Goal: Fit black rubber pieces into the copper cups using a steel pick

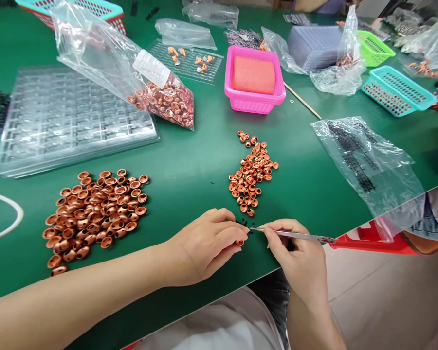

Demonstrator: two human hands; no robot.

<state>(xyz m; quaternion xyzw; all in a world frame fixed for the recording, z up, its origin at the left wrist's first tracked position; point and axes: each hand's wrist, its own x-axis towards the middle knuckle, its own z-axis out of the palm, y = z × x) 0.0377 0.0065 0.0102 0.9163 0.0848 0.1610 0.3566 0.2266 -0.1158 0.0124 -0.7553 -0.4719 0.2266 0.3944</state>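
Observation:
My left hand (pixel 208 243) is closed near the table's front edge, its fingertips on a small copper-coloured cup-shaped piece (pixel 240 242). My right hand (pixel 297 248) grips metal tweezers (pixel 295 235), whose tips point left and reach close to my left fingertips. Tiny black pieces (pixel 245 222) lie on the table by the tweezer tips, partly hidden by my left fingers. Just beyond my hands spreads a loose group of copper-coloured cups (pixel 253 170). A larger pile of similar cups (pixel 98 209) lies to the left, beyond my left forearm.
Clear plastic trays (pixel 76 116) are stacked at the left, with a bag of copper-coloured pieces (pixel 164 97) resting over them. A pink basket (pixel 255 103) holds a red block. On the right lie a bag of black parts (pixel 361 155) and a turquoise basket (pixel 397 90).

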